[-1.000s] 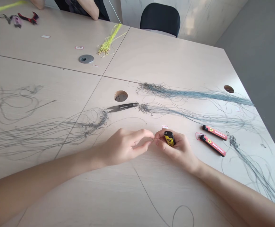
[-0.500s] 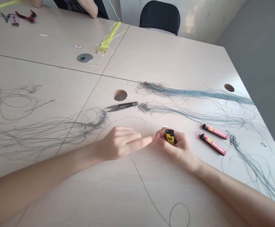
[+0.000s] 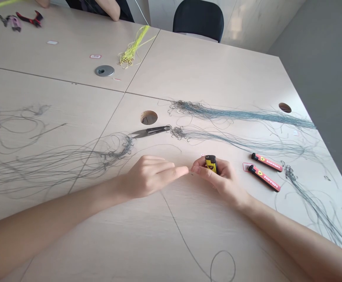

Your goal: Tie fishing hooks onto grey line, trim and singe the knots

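Head view: the right hand (image 3: 221,180) is gripping a small yellow-and-black plastic lighter (image 3: 211,162) above the pale wooden table (image 3: 206,70), its fingertips meeting the left hand (image 3: 150,176), which is pinching a thin grey line (image 3: 178,229); two red lighters (image 3: 265,172) are lying nearby.

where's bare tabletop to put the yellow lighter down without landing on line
Bare wood lies on the far right panel, between the black chair and the blue-grey line bundle. Crowded: the two red lighters and tangles right of the right hand, and grey line loops beyond the left hand.
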`<state>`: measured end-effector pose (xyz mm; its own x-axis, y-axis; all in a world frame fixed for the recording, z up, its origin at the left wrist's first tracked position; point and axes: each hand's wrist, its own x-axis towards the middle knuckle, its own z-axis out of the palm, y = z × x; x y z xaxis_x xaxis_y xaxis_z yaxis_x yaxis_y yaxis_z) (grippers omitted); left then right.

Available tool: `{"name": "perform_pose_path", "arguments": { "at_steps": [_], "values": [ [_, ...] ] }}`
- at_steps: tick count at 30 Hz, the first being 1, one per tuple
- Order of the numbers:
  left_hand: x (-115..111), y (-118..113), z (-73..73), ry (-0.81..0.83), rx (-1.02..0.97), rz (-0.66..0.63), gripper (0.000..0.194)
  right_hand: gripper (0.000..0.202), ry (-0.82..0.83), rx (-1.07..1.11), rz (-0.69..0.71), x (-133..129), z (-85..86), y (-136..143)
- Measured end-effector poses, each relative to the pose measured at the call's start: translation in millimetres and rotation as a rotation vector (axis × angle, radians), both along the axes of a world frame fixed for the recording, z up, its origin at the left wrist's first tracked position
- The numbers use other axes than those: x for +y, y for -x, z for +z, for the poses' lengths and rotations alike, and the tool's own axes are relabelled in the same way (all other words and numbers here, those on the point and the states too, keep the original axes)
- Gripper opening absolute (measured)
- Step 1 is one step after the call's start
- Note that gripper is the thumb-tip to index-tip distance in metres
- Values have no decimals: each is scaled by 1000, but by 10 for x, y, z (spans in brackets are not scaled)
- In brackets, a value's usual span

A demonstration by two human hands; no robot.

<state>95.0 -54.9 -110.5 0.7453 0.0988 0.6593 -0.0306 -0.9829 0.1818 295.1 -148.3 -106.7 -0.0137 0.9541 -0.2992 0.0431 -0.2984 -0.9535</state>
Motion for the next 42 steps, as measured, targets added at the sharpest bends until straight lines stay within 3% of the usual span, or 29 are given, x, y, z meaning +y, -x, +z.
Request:
{"name": "perform_pose_path", "arguments": {
  "at_steps": [3,10,13,16,21,26,30,37,42],
  "values": [
    [-12,-6,24,65,16,-5,32,33,-27,31,35,3,-5,8],
    [-49,3,23,543,91,31,24,31,-9,56,-60,6,-46,-21],
    [-102,0,20,695,97,59,22,41,-9,210,-69,33,-38,-37],
    [-156,-28,6,953,72,138,16,45,9,329,-72,57,-40,-32],
    [-159,-147,-67,1435,-71,304,19,40,-94,258,-36,73,-88,31],
    [-122,-302,-23,1799,-250,202,27,54,-86,174,-42,116,-76,72],
    [-151,-364,28,1940,-243,113,31,70,58,169,-27,153,-22,58],
    [-218,-396,-45,2084,-225,13,34,56,130,220,-138,203,-4,103],
    [-222,-427,-80,2098,-234,16,37,51,128,191,-144,208,-13,122]
  ]
}}
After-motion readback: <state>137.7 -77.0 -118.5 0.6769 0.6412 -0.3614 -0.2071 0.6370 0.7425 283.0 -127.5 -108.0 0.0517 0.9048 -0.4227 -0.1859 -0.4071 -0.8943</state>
